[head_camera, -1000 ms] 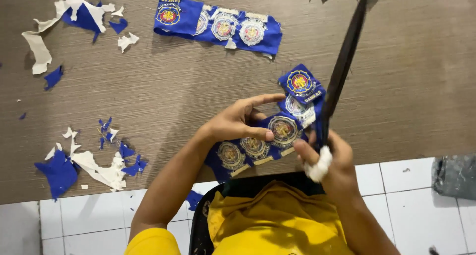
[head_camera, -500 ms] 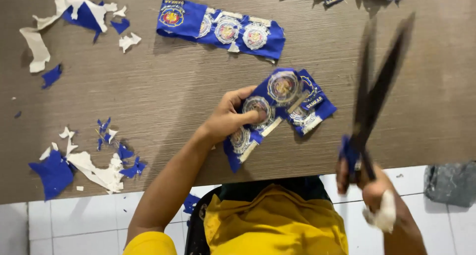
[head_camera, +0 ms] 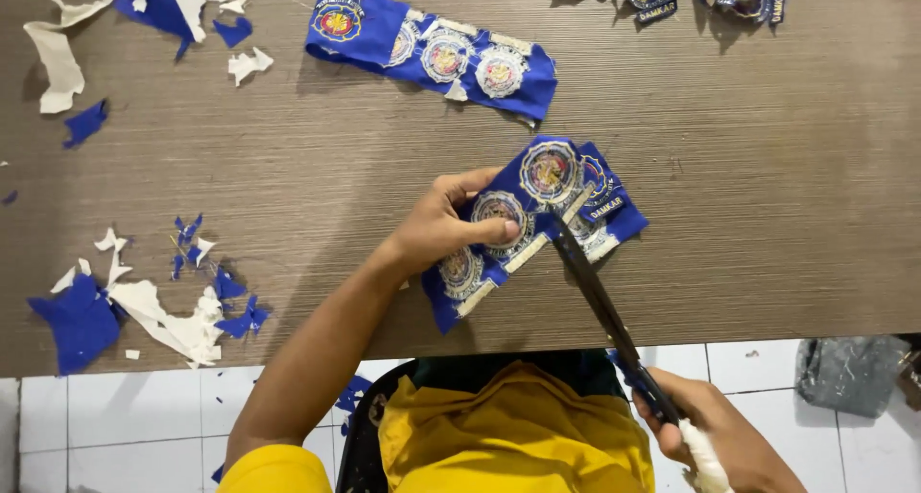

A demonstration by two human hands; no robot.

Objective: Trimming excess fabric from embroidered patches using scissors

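Scissors (head_camera: 600, 306) swung down from raised; blades met the patch strip (head_camera: 537, 224) at the table (head_camera: 767, 167) edge. Left hand (head_camera: 441, 224) pinched strip, right hand (head_camera: 715, 431) clamped handles. Fabric light, floppy; hold close beside the cut.

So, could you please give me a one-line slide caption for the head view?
Left hand holds a blue strip of badges while right hand brings scissors to it.
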